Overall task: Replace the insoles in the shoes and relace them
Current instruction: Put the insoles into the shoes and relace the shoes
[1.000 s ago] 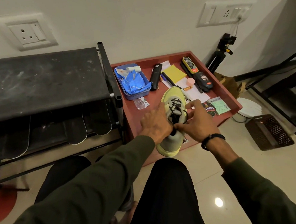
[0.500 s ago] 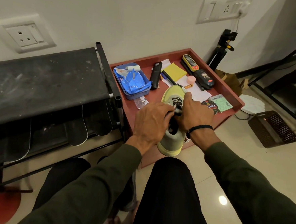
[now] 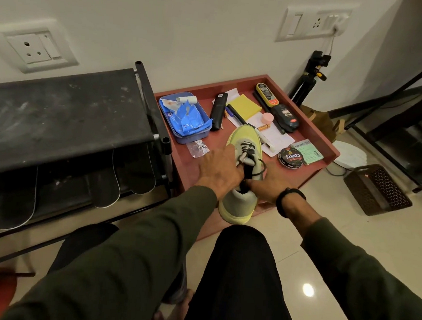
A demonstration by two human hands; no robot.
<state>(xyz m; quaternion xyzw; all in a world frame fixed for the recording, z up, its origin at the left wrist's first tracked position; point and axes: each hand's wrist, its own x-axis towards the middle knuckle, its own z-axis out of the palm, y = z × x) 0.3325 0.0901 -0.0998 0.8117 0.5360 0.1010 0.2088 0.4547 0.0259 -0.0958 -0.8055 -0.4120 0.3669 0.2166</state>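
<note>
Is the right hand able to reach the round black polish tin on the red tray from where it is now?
Probably yes. The polish tin lies in the open on the red tray, just beyond the right hand, with nothing between them. But that hand is busy at the shoe with its black lace, so it must let go first.

This is a room in a home, seen from a low seat near the floor. Glossy cream floor tiles (image 3: 324, 242) meet a plain painted wall carrying a household power socket (image 3: 34, 47) and a switch plate (image 3: 314, 23). A black shoe rack (image 3: 65, 114) stands against the wall with insoles (image 3: 108, 177) hanging below its top shelf. Beside it a red tray table (image 3: 314, 132) holds shoe polish tins (image 3: 291, 157), sticky notes (image 3: 246, 107) and pens. A small tripod (image 3: 308, 76) leans in the corner.
</note>
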